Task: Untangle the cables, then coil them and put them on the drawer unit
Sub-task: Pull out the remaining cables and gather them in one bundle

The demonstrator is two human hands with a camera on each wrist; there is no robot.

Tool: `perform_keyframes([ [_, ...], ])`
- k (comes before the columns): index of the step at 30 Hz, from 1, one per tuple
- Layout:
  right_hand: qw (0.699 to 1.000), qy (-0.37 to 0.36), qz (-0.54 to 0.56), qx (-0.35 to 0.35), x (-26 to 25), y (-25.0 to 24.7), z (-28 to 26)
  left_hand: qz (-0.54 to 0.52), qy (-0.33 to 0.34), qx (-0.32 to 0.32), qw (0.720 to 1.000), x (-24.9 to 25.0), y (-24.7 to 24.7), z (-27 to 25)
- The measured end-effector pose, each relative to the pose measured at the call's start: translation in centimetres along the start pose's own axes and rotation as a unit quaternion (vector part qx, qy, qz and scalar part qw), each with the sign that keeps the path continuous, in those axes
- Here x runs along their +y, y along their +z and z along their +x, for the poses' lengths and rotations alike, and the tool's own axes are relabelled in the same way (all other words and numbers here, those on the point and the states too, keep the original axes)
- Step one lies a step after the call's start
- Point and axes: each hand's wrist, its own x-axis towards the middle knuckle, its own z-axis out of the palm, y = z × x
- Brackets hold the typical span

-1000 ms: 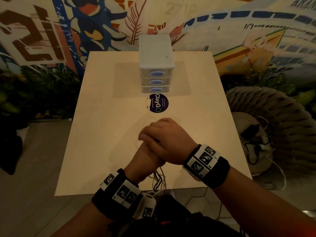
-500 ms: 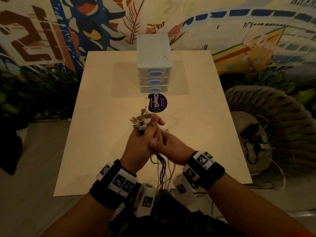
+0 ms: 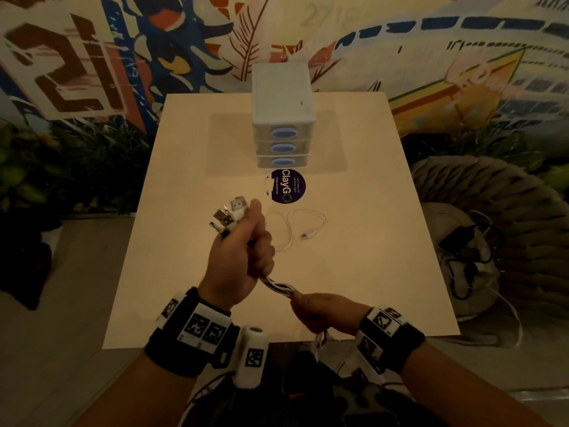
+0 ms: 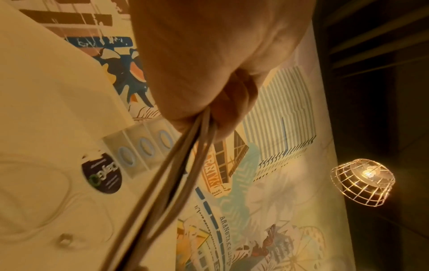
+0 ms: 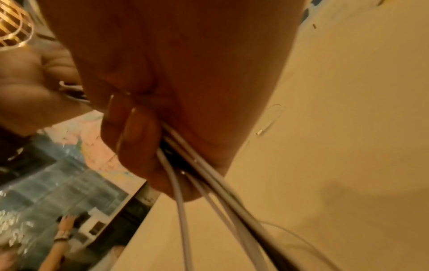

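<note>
**Hands drawn apart along the cable bundle**

Since half a second ago my two hands, then pressed close together, have separated: the left has risen toward the far side, the right has slid back to the near edge, and a stretch of twisted cable now shows between them.

Largest first: the pale cream rectangular tabletop (image 3: pixel 191 272) carries everything. At its far end stands the white plastic three-drawer unit with blue oval handles (image 3: pixel 281 117), its top bare. Just in front of it lies a round dark purple sticker printed "ClayGO" (image 3: pixel 288 185).

My left hand (image 3: pixel 238 266) is a closed fist around the bundle of white and dark cables (image 3: pixel 278 286), thumb up, with the white and metal USB plugs (image 3: pixel 229 214) fanning out of the top of the fist. My right hand (image 3: pixel 326 314) is lower, at the near edge, its fingers (image 5: pixel 137 139) curled tight round the same bundle, whose loose ends trail off below.

One thin white cable with a small plug (image 3: pixel 295 224) lies loosely looped on the tabletop, just right of my left hand and apart from it.
</note>
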Motion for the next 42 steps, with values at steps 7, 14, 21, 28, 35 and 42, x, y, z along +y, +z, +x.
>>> perform_keyframes([
  [7,0.962,-0.077,-0.234,0.12,-1.1,-3.9,1.2,0.011,-0.071,0.033,0.997,-1.8,-1.2,-0.7],
  [14,0.84,-0.029,-0.415,0.347,-5.2,-12.1,6.6,0.013,-0.068,0.08,0.994,-2.3,-3.1,-1.2],
  [21,0.752,0.07,-0.596,0.274,-4.9,-15.8,10.0,-0.01,-0.061,0.11,0.992,-2.3,-5.2,-1.6],
  [28,0.723,0.083,-0.626,0.278,-4.5,-16.1,10.1,0.004,-0.06,0.14,0.988,-1.9,-5.9,-1.3],
  [35,0.796,0.004,-0.505,0.333,-5.6,-14.1,5.8,0.047,-0.066,0.163,0.983,-3.0,-7.2,0.3],
  [42,0.806,-0.173,-0.414,0.386,-9.1,-10.2,-1.0,0.118,-0.033,0.151,0.981,-3.7,-5.6,1.3],
])
